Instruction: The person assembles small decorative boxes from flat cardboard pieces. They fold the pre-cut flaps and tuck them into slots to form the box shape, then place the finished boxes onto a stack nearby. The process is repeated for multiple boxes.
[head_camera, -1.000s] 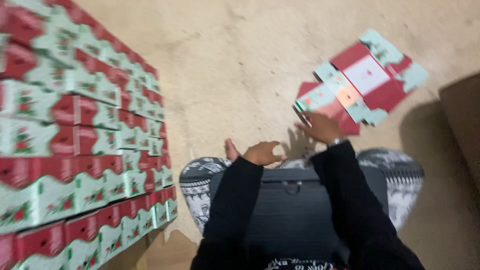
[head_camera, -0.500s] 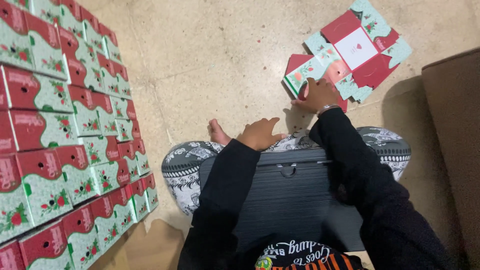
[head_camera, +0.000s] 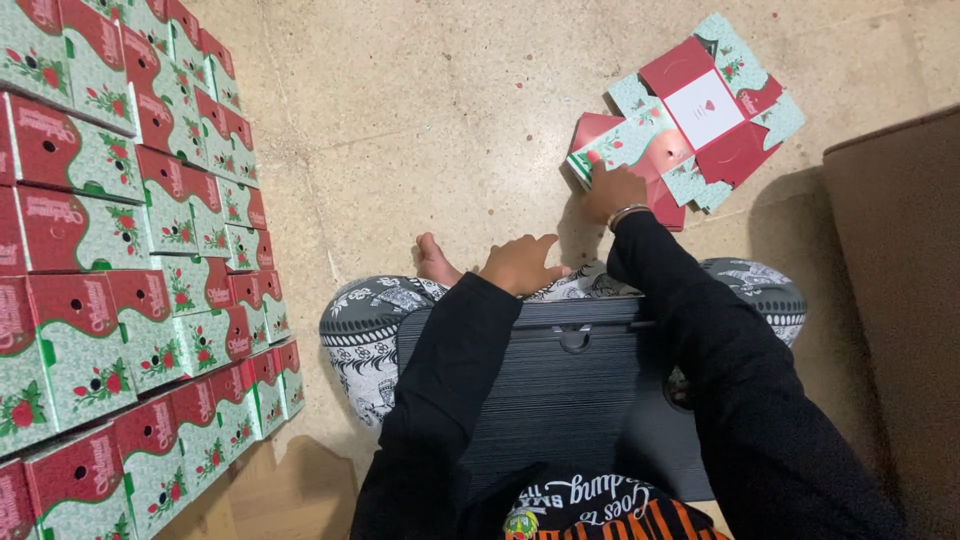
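Spreading across the whole view, a bare concrete floor (head_camera: 420, 120). Rising along the left edge, a tall stack of assembled red-and-green floral cartons (head_camera: 110, 250), packed in rows and touching one another. Standing at the right edge, part of a brown cardboard box (head_camera: 900, 300). Lying across the lap between patterned trouser knees, a thick pile of dark grey flat sheets (head_camera: 570, 400), with both black sleeves passing over it. Lying on the floor at upper right, a small heap of unfolded red-and-green carton blanks (head_camera: 700, 110), the top one spread flat with a white square panel in its middle. Reaching forward to that heap, the right hand (head_camera: 612, 190), wearing a bracelet at the wrist, fingers curled down onto the near edge of the lowest blanks and touching them; impossible to tell whether actually pinching a blank or only pressing on it. Resting at the far edge of the grey sheets, the left hand (head_camera: 520, 264), fingers loosely spread and gripping nothing. Poking out just beside the left hand, a bare foot (head_camera: 436, 262).
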